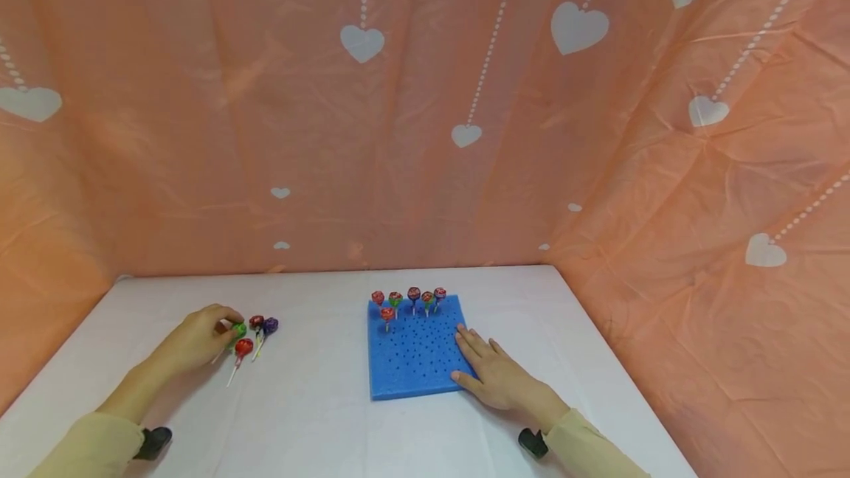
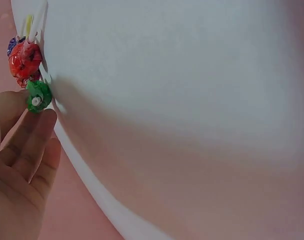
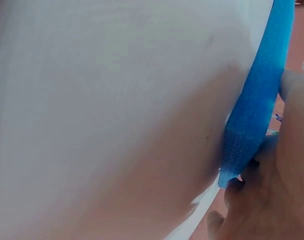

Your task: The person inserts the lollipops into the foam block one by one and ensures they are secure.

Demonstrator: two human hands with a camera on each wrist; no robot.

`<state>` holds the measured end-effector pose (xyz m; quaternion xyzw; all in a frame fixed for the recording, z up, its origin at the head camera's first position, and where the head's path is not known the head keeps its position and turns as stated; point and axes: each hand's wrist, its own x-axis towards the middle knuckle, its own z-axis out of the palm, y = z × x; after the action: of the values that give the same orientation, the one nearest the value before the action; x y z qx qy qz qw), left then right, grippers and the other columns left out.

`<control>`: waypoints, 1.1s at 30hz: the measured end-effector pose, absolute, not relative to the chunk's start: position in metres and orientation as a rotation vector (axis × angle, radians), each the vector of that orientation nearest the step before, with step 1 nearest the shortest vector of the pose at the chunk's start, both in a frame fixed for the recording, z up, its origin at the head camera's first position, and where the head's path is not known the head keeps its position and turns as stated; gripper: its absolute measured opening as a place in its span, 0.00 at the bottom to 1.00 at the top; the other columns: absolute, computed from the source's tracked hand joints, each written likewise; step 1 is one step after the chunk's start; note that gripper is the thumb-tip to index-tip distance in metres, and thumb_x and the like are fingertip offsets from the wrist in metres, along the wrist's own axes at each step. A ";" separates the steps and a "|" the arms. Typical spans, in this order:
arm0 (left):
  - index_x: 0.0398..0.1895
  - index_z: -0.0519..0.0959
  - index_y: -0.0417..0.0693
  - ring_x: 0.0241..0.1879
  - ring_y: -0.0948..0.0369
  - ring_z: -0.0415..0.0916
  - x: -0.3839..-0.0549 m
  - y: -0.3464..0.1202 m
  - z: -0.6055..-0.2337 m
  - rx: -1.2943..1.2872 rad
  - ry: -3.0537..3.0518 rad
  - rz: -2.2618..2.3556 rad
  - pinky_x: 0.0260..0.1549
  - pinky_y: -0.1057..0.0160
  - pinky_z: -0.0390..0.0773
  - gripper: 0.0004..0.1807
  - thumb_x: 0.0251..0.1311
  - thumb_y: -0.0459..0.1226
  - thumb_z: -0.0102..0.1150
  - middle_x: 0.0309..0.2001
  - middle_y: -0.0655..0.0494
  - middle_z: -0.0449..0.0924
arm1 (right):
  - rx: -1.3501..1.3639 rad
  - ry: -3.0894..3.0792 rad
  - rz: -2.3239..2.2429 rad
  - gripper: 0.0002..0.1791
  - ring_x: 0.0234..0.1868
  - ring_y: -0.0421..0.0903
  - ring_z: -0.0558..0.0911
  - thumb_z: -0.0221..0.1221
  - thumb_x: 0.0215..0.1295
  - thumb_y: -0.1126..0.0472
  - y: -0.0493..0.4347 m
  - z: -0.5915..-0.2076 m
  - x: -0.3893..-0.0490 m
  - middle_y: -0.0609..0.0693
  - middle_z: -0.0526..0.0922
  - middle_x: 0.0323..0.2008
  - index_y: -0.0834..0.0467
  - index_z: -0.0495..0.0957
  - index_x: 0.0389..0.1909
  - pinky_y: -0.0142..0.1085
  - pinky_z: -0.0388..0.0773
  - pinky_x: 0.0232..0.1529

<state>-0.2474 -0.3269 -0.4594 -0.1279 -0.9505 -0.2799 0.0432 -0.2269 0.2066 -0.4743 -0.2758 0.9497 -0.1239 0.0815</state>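
Note:
On the left side of the table, my left hand (image 1: 195,338) pinches a green-wrapped lollipop (image 1: 239,330) by its head, between thumb and fingers. In the left wrist view the stick end of this green lollipop (image 2: 39,96) faces the camera. Close beside it lie a red lollipop (image 1: 243,347), a dark red one (image 1: 256,321) and a purple one (image 1: 270,325). My right hand (image 1: 494,375) rests with extended fingers on the right edge of a blue foam block (image 1: 405,378). Several lollipops (image 1: 414,293) stand upright in the block's far part, sticks down.
Small dark holes dot the top of the foam block. The white table (image 1: 305,404) is backed by an orange curtain (image 1: 425,190) with white hearts, which also hangs along both sides. A dark device (image 1: 154,442) is strapped at the left wrist, another (image 1: 533,442) at the right.

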 end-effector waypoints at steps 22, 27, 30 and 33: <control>0.49 0.80 0.29 0.41 0.46 0.83 -0.244 -0.327 -0.459 -0.354 -2.869 -0.856 0.41 0.43 0.85 0.11 0.66 0.26 0.62 0.44 0.36 0.84 | -0.819 2.837 -0.365 0.44 0.82 0.58 0.50 0.45 0.80 0.36 0.206 -0.474 -0.225 0.56 0.47 0.84 0.63 0.51 0.82 0.61 0.50 0.79; 0.52 0.79 0.29 0.41 0.49 0.83 -0.238 -0.323 -0.452 -0.320 -2.809 -0.891 0.38 0.49 0.85 0.11 0.68 0.25 0.57 0.47 0.34 0.82 | -0.823 2.843 -0.360 0.44 0.82 0.58 0.50 0.45 0.81 0.37 0.206 -0.473 -0.225 0.56 0.47 0.84 0.63 0.51 0.82 0.61 0.50 0.79; 0.52 0.79 0.32 0.40 0.49 0.83 -0.236 -0.319 -0.449 -0.335 -2.733 -0.879 0.38 0.54 0.84 0.12 0.68 0.25 0.58 0.48 0.37 0.82 | -0.821 2.843 -0.353 0.44 0.82 0.58 0.50 0.46 0.80 0.37 0.206 -0.472 -0.226 0.56 0.47 0.84 0.63 0.51 0.82 0.61 0.50 0.78; 0.52 0.80 0.35 0.41 0.46 0.84 -0.234 -0.314 -0.446 -0.347 -2.654 -0.864 0.39 0.53 0.85 0.12 0.66 0.25 0.60 0.48 0.38 0.82 | -0.811 2.838 -0.356 0.44 0.83 0.58 0.50 0.46 0.80 0.37 0.205 -0.472 -0.226 0.56 0.47 0.84 0.62 0.50 0.82 0.60 0.50 0.79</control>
<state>-0.2335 -0.3138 -0.4457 -0.1217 -0.9308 -0.3032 0.1639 -0.2255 0.2054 -0.4715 -0.2719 0.9512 -0.1193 0.0840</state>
